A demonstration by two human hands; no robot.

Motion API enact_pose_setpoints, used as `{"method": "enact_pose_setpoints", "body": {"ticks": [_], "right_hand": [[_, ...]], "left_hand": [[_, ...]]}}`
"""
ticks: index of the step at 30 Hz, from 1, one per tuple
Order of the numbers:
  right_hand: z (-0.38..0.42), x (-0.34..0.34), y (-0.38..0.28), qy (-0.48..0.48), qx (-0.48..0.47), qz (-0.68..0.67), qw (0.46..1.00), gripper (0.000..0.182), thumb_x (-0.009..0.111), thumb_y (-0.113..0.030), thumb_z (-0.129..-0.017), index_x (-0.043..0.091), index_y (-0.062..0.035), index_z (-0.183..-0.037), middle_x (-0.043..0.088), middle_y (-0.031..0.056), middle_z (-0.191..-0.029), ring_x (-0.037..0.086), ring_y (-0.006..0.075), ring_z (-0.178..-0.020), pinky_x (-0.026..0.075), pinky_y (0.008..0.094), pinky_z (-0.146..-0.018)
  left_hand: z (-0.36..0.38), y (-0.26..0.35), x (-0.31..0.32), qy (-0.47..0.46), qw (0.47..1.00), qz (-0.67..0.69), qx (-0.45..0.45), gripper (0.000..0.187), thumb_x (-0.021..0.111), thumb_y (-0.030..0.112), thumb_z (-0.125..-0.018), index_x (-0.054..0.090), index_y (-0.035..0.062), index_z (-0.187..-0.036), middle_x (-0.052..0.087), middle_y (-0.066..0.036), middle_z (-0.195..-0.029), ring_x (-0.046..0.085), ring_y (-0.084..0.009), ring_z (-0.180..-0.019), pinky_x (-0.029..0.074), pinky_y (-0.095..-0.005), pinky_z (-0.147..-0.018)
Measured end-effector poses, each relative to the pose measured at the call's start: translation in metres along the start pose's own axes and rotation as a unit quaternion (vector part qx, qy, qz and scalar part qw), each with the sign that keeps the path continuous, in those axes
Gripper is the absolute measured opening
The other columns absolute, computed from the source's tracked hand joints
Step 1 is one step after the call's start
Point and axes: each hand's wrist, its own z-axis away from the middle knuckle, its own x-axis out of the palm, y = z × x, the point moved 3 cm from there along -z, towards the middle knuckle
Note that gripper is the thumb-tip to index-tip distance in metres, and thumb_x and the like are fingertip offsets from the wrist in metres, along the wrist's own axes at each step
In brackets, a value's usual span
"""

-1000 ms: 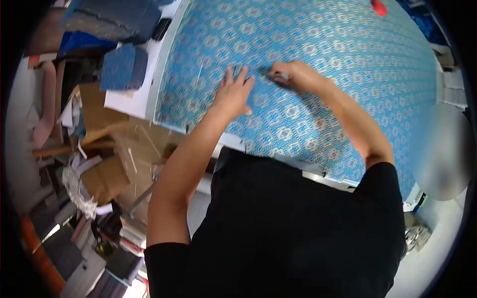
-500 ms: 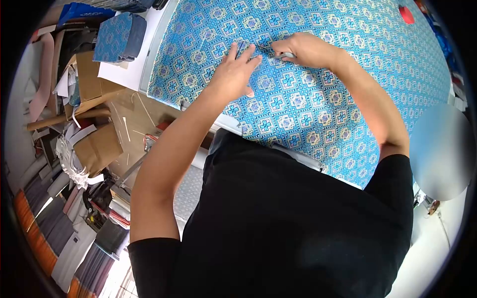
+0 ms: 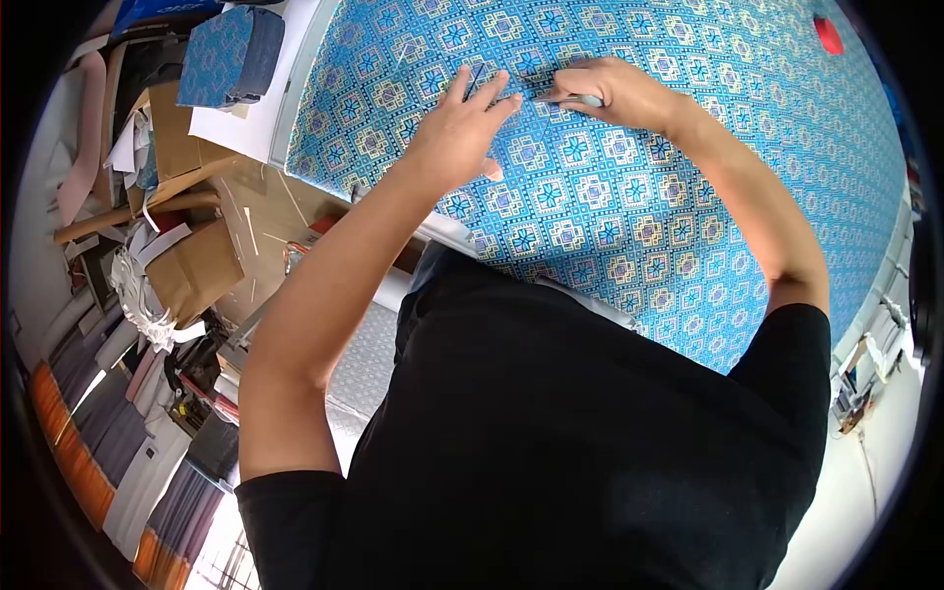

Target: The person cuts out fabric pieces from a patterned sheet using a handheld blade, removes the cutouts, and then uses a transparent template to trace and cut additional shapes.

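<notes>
Blue patterned fabric (image 3: pixel 610 206) covers the large table. My left hand (image 3: pixel 457 135) lies on it with the fingers spread, holding nothing. To its right my right hand (image 3: pixel 615 93) is closed round a small pale tool (image 3: pixel 588 99), whose thin grey tip points left toward my left fingertips. The tool's exact kind is too small to make out. A thin dark line or slit (image 3: pixel 476 81) shows between my left fingers.
A red round object (image 3: pixel 828 36) lies on the fabric at the upper right. Stacked blue patterned pieces (image 3: pixel 218 59) sit on white sheets (image 3: pixel 236 130) at the upper left. Cardboard boxes (image 3: pixel 195 275) and fabric rolls (image 3: pixel 108 423) stand at the left.
My right hand has shifted slightly right with the tool, away from my left hand. The left hand stays spread on the fabric. The view has tilted a little.
</notes>
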Motion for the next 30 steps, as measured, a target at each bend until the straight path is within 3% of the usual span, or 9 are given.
{"method": "enact_pose_setpoints", "body": {"ticks": [8,10,11,17,20,22,23,28,30], "right_hand": [[0.020,0.018,0.006,0.088,-0.013,-0.044,0.995,0.017,0.074,-0.014,-0.095,0.069,-0.0071,-0.110,0.070,0.0087,-0.096,0.068,0.0273,-0.088,0.053,0.0414,-0.075],[0.027,0.020,-0.006,0.130,0.108,-0.092,0.981,0.016,0.075,-0.012,-0.096,0.069,-0.0085,-0.111,0.072,0.0063,-0.098,0.070,0.0225,-0.088,0.054,0.0370,-0.075],[0.031,0.024,-0.010,0.152,0.160,-0.138,0.966,0.017,0.075,-0.010,-0.097,0.069,-0.0104,-0.112,0.074,0.0047,-0.098,0.070,0.0185,-0.088,0.054,0.0328,-0.076],[0.021,0.069,-0.068,0.411,0.419,-0.112,0.802,0.021,0.077,-0.017,-0.093,0.070,-0.0062,-0.110,0.077,0.0147,-0.096,0.076,0.0248,-0.087,0.058,0.0364,-0.076],[0.008,0.090,-0.083,0.488,0.459,-0.070,0.739,0.023,0.078,-0.018,-0.092,0.069,-0.0032,-0.108,0.077,0.0169,-0.096,0.076,0.0276,-0.084,0.058,0.0374,-0.076],[0.000,0.098,-0.088,0.513,0.468,-0.054,0.717,0.023,0.078,-0.017,-0.091,0.069,-0.0022,-0.106,0.077,0.0176,-0.096,0.076,0.0282,-0.084,0.058,0.0373,-0.076],[-0.003,0.102,-0.090,0.513,0.485,-0.048,0.706,0.025,0.080,-0.018,-0.092,0.070,-0.0017,-0.107,0.076,0.0131,-0.094,0.072,0.0193,-0.081,0.056,0.0346,-0.073],[-0.021,0.099,-0.103,0.515,0.534,0.008,0.671,0.025,0.080,-0.019,-0.091,0.069,-0.0017,-0.104,0.073,0.0118,-0.085,0.067,0.0182,-0.072,0.054,0.0355,-0.066],[-0.028,0.096,-0.107,0.489,0.584,-0.001,0.647,0.025,0.077,-0.019,-0.090,0.069,-0.0001,-0.105,0.076,0.0208,-0.090,0.075,0.0305,-0.079,0.059,0.0398,-0.073]], "left_hand": [[0.001,0.000,-0.003,-0.004,1.000,-0.015,0.016,0.097,0.094,0.027,-0.071,0.047,0.0229,-0.157,0.031,-0.005,-0.171,0.022,-0.0434,-0.157,0.049,-0.0557,-0.115],[0.001,0.001,-0.005,-0.007,0.999,-0.025,0.026,0.096,0.093,0.029,-0.072,0.047,0.0213,-0.157,0.031,-0.006,-0.170,0.023,-0.0452,-0.156,0.048,-0.0558,-0.116],[0.001,0.000,-0.005,-0.012,0.999,-0.033,0.028,0.097,0.093,0.031,-0.072,0.047,0.0207,-0.157,0.030,-0.007,-0.170,0.024,-0.0460,-0.156,0.048,-0.0557,-0.116],[-0.004,0.000,-0.009,-0.026,0.997,-0.054,0.048,0.101,0.094,0.035,-0.073,0.044,0.0196,-0.159,0.029,-0.010,-0.171,0.026,-0.0478,-0.154,0.048,-0.0547,-0.115],[-0.002,0.000,-0.013,-0.032,0.995,-0.057,0.073,0.103,0.094,0.038,-0.071,0.044,0.0154,-0.158,0.031,-0.015,-0.169,0.029,-0.0526,-0.151,0.049,-0.0566,-0.113],[-0.005,-0.003,-0.011,-0.040,0.995,-0.050,0.072,0.103,0.095,0.038,-0.071,0.044,0.0134,-0.157,0.032,-0.016,-0.167,0.031,-0.0546,-0.149,0.051,-0.0581,-0.110],[-0.006,-0.005,-0.008,-0.031,0.994,-0.054,0.086,0.104,0.095,0.039,-0.071,0.043,0.0114,-0.157,0.033,-0.018,-0.166,0.032,-0.0572,-0.147,0.052,-0.0607,-0.107],[-0.009,-0.007,-0.006,-0.026,0.992,-0.049,0.109,0.104,0.093,0.043,-0.073,0.042,0.0094,-0.156,0.032,-0.020,-0.165,0.033,-0.0583,-0.145,0.052,-0.0643,-0.105],[-0.008,-0.008,-0.005,-0.026,0.990,-0.080,0.115,0.103,0.092,0.046,-0.074,0.041,0.0069,-0.156,0.032,-0.020,-0.165,0.034,-0.0578,-0.144,0.053,-0.0631,-0.105]]}}
